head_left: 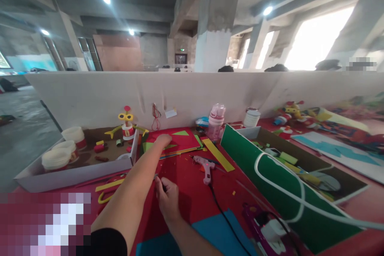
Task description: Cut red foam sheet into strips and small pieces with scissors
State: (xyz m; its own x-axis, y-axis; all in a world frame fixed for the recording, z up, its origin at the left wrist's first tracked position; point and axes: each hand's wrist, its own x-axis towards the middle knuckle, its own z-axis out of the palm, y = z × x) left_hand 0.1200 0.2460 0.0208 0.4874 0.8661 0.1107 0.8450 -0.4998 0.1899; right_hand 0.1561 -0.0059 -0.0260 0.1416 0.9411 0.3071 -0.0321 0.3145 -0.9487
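- Red sheet (183,142), centre of frame, on layered coloured paper; left hand (163,141) overlaps its near side, finger opening and grip cannot be told.
- Right hand (168,199), lower centre, below the sheet, curled closed around 1 small object (155,176), mostly hidden.
- Glue gun (206,167), right of that hand.

My left hand (163,141) is at a loose stack of coloured sheets (183,141), lying flat, mostly red on top with green showing, edges uneven. My right hand (168,196) pinches a small, mostly hidden object (155,176).
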